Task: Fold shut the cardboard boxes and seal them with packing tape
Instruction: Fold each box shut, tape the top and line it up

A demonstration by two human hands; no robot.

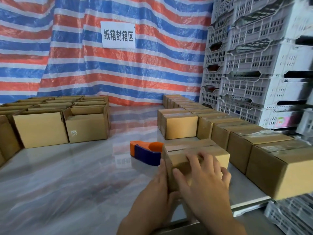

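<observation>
Two hands press the cardboard box (194,148), fingers (191,159) outstretched: left hand (157,184) at its side, right hand (205,180) on top; tape dispenser (145,153) just upper-left, nearer the left.

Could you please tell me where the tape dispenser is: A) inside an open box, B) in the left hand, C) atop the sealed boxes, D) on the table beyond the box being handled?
D: the tape dispenser lies on the table just past the box that the left hand and right hand touch.
</observation>
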